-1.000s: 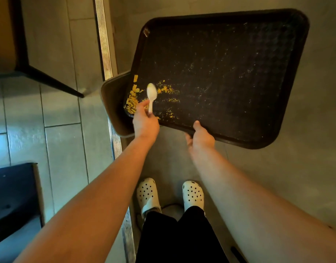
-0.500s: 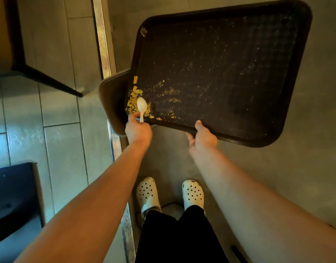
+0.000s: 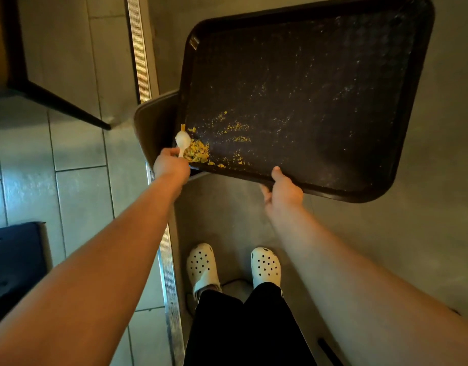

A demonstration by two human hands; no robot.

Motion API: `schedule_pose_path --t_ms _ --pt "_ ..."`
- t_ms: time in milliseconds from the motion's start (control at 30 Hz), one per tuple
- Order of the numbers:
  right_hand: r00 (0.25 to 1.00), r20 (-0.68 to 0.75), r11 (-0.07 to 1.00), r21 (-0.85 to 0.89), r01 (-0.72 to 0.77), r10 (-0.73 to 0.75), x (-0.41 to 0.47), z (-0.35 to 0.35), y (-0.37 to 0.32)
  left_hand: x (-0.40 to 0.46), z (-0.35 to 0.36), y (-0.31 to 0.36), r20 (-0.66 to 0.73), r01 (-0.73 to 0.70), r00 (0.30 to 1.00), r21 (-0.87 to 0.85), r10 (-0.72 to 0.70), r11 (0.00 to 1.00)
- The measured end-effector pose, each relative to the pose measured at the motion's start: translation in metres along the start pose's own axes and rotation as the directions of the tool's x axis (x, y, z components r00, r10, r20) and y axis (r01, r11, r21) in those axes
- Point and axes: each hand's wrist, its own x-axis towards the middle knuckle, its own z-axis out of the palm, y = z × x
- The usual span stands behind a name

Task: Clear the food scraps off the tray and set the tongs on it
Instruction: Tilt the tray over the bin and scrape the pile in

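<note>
Scraps being scraped off a dark tray over a bin, seen from above.

Nearest the camera, white clogs [image 3: 234, 268] stand on a grey floor; above them the right hand [image 3: 284, 191] grips the near rim of the tray [image 3: 386, 191], thumb on top, while the left hand [image 3: 170, 165] pinches a white plastic spoon [image 3: 182, 142], bowl resting at the tray's left edge. Yellow food scraps [image 3: 197, 151] are heaped in the near-left corner, just beside the spoon, with finer crumbs scattered farther across. That corner overhangs a brown bin [image 3: 155, 128]. To finish cleanly, the corner likely wants dipping lower, with short strokes drawn over the lip so nothing falls on the floor. No tongs are in view; that step is not yet begun.
</note>
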Motion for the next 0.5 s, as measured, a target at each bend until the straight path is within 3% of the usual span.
schedule_pose_path --t_ms 133,300,500 --pt "0.999 0.022 0.997 0.069 0.033 -0.035 -0.002 0.001 0.001 -0.037 0.005 -0.017 -0.043 -0.048 0.998 -0.031 0.047 0.998" --pt "0.999 0.025 0.996 0.082 0.033 -0.035 -0.004 0.002 0.003 -0.066 0.013 -0.02 0.05 -0.181 0.983 0.063 0.178 0.982" --pt "0.999 0.033 0.997 0.072 0.033 -0.035 -0.003 0.001 0.005 -0.042 0.001 -0.023 -0.03 -0.135 0.99 0.135 0.14 0.982"
